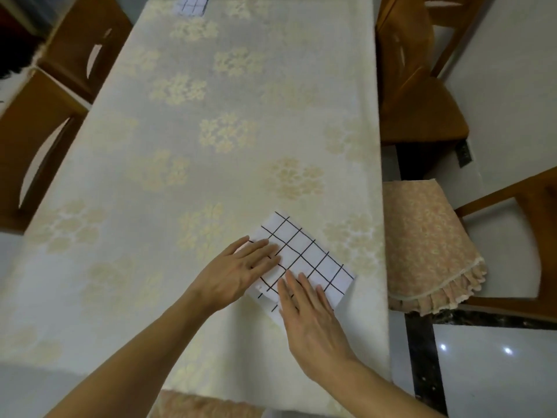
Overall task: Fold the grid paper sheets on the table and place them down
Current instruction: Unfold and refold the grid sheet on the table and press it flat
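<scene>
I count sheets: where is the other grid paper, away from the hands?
In the head view, the second white grid paper sheet lies at the cream floral tablecloth's far end, cut by the top edge.

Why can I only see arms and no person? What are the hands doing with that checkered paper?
The camera sits on the person's head and looks down, so you see only their arms. Both hands lie flat, pressing a grid paper sheet against the table, which wears a flowery cloth. The left hand presses its left side and the right hand its near edge. Nothing is gripped or lifted. Another grid sheet lies at the far end, and wooden chairs stand around.
</scene>
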The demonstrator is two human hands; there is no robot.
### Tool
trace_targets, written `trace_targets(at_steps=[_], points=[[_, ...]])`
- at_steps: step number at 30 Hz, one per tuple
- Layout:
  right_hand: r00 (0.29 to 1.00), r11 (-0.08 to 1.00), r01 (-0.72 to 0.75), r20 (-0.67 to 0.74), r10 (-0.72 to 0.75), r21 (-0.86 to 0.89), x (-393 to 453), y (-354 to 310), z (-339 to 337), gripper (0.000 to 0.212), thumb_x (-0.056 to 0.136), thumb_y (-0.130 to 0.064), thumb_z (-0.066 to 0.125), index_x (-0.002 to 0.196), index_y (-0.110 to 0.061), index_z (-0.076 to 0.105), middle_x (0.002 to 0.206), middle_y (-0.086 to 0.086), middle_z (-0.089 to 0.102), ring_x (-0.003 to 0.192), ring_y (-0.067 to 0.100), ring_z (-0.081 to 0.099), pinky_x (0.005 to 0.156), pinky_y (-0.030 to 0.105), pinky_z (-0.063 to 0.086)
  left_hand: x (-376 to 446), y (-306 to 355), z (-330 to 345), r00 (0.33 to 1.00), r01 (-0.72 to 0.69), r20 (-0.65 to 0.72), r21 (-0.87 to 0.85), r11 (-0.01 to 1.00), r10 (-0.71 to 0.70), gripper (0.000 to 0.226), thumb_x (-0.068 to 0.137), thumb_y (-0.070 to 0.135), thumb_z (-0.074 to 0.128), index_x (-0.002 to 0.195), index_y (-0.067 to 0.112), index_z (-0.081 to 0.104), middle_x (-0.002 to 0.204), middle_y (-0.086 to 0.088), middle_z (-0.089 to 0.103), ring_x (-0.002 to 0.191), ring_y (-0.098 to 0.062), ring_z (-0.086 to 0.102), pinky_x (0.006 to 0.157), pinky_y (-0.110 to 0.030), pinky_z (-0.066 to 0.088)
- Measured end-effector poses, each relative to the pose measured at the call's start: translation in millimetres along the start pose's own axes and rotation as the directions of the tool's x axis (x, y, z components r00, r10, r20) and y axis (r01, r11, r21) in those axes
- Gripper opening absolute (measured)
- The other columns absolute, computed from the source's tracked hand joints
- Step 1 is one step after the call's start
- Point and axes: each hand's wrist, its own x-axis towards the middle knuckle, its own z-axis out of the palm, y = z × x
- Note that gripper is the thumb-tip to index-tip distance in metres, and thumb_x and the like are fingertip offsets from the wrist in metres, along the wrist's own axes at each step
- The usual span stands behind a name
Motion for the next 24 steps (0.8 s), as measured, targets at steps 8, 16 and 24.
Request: trace_targets(at_steps=[8,16,24], points=[[0.987,0.993,0.122,0.106,-0.120,-0.009,-22,-19,25,0.067,0.082,-0.045,0.065,0.140,-0.015,0.051,0.149,0.013,0.046,0.135,0.030,0.048,0.104,0.048,0.047,-32,16,26,0.958,0.211,0.205,-0.043,0.977,-0.198,0.079,0.073,0.002,0.056,0.149,0.017,0.041,0.155,-0.017,0.038,0.144,-0.030,0.036,0.116,-0.050,0.032],[0.988,0.984,0.119,-0.115,-0.104,0.133,4,17,8,0.033,0.088,-0.024,0.052,0.118,-0.017,0.064,0.124,0.001,0.060,0.119,0.019,0.054,0.098,0.038,0.050,-2,29,22,0.936,0.352,0.059,-0.181,0.918,-0.347,0.054,0.084,0.014,0.040,0.137,0.013,0.049,0.146,-0.013,0.049,0.133,-0.030,0.047,0.113,-0.049,0.035],[0.998,0.997,-0.057,-0.035,0.055,-0.044,68,69,21,0.072,0.101,-0.049,0.025,0.156,-0.005,0.012,0.164,0.012,0.010,0.152,0.023,0.006,0.122,0.044,0.016,65,12,50,0.972,0.231,-0.010,-0.115,0.966,-0.234,0.059,0.101,0.034,0.032,0.156,0.016,0.021,0.164,-0.006,0.018,0.152,-0.022,0.014,0.123,-0.046,0.016]])
